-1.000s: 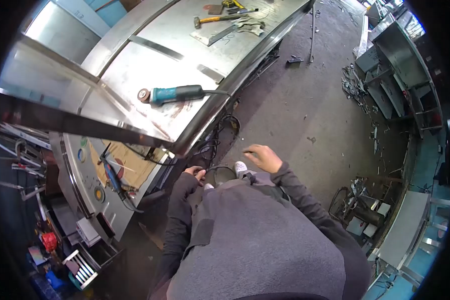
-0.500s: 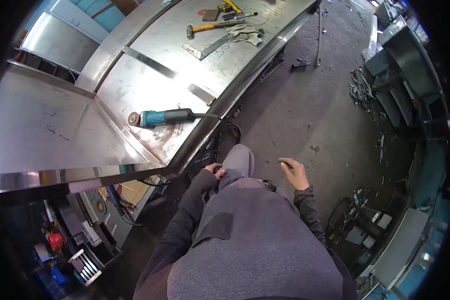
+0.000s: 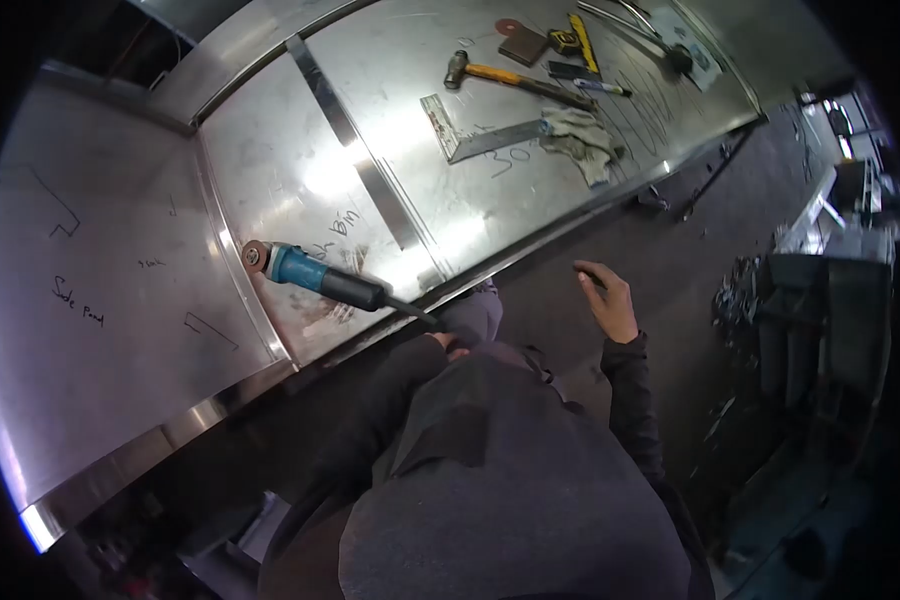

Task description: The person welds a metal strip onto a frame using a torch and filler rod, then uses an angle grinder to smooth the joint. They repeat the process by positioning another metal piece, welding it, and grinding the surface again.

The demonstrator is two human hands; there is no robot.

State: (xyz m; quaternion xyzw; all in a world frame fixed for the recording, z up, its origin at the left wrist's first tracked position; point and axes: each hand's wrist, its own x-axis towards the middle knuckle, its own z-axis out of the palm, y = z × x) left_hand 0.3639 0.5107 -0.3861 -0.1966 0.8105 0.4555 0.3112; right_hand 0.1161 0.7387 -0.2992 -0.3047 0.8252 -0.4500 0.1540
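Two bare hands belong to a person in a grey hooded top, seen from above beside a large steel workbench (image 3: 270, 130). Their right hand (image 3: 610, 300) is raised over the dark floor, just off the bench's near edge, fingers loosely spread and holding nothing. Their left hand (image 3: 455, 345) is tucked close to the body below the bench edge, mostly hidden by the sleeve, so whether it is closed or open cannot be told. Nearest to it, a blue angle grinder (image 3: 315, 275) lies flat on the bench, disc pointing away from the person, its black cord running off the edge toward the left hand. Farther along the bench lie a hammer (image 3: 515, 80), a metal square (image 3: 470, 135), a crumpled pair of gloves (image 3: 585, 140) and a yellow tape measure (image 3: 570, 35).
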